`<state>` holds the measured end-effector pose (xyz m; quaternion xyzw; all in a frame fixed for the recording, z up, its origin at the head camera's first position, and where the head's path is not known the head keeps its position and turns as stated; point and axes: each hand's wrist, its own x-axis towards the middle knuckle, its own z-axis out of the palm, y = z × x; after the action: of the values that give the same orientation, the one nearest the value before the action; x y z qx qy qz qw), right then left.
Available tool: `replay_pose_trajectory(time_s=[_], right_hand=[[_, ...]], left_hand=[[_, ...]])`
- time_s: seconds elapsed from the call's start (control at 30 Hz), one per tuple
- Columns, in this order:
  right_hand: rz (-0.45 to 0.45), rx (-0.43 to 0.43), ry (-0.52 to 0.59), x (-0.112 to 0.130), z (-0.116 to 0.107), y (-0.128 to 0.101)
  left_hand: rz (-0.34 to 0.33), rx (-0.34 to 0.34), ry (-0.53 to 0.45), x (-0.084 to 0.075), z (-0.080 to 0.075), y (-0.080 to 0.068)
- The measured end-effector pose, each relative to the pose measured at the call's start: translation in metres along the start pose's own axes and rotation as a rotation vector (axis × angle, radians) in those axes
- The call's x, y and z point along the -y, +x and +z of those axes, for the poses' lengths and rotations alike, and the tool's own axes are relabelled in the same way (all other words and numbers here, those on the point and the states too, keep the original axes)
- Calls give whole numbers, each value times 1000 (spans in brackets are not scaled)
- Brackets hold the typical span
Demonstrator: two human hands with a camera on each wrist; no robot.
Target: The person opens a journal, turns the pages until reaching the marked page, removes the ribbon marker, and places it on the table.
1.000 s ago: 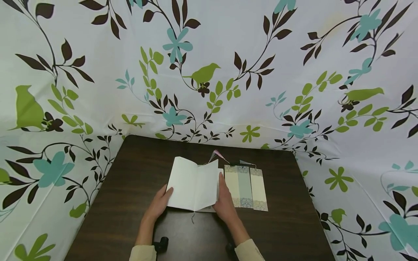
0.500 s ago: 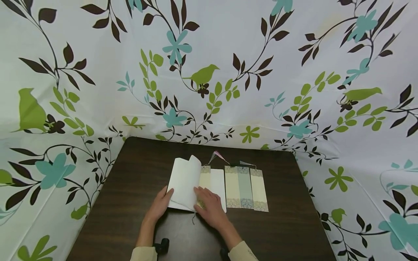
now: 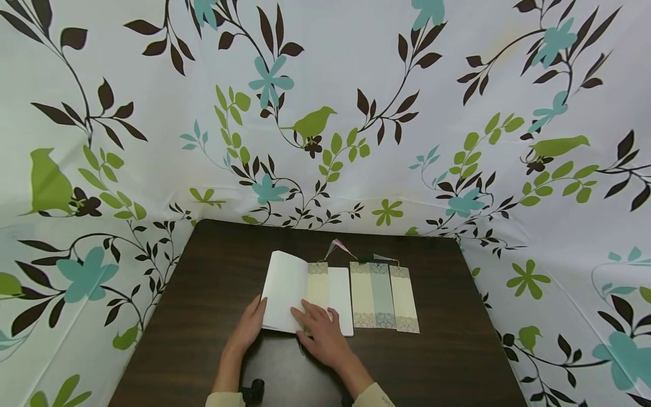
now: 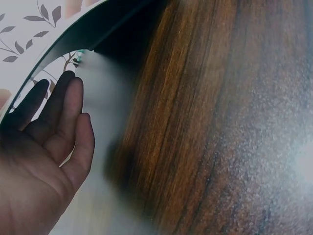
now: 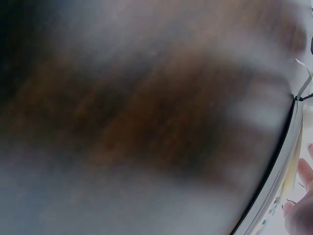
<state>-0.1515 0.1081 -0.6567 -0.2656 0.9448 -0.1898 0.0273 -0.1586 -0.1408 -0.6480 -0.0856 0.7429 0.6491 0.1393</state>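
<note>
An open notebook (image 3: 305,297) lies mid-tabletop (image 3: 213,271), with bare wood toward the left and near edges. The left hand (image 3: 247,328), fingers straight, rests on its left edge. The right hand (image 3: 320,333) presses flat fingers on a bookmark (image 3: 317,282) at the gutter; three bookmarks (image 3: 382,294) lie just right.

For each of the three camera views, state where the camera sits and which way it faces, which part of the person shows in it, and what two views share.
Head: worn high, facing forward and down at the table; shows both forearms, the left hand and right hand on the open notebook.
Left wrist: low beside the tabletop; shows the left hand's fingers.
Right wrist: low, blurred; shows fingertips.
Shared: both wrist views show the notebook's edge.
</note>
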Motion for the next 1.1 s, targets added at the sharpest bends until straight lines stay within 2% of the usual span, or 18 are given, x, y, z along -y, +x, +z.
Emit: replay_pose_trajectory(time_s=[0.13, 0.3, 0.5, 0.67, 0.83, 1.0, 1.1], right_hand=[[-5, 1, -24, 1, -2, -2], [-18, -7, -22, 1, -1, -5], [-45, -50, -19, -1, 1, -7], [28, -78, -36, -6, 0, -6], [182, -188, 124, -15, 1, -3], [376, -287, 441, -23, 0, 2], [501, -287, 617, -27, -4, 5]], left_hand=[[-24, -15, 3, 0, 2, -2], [33, -44, -4, 1, 7, -3], [89, -56, 39, 0, 7, -5], [86, -45, 50, 0, 7, -6], [93, -32, 55, -1, 6, -8], [104, -43, 64, -3, 6, -8], [103, -45, 67, -5, 6, -7]])
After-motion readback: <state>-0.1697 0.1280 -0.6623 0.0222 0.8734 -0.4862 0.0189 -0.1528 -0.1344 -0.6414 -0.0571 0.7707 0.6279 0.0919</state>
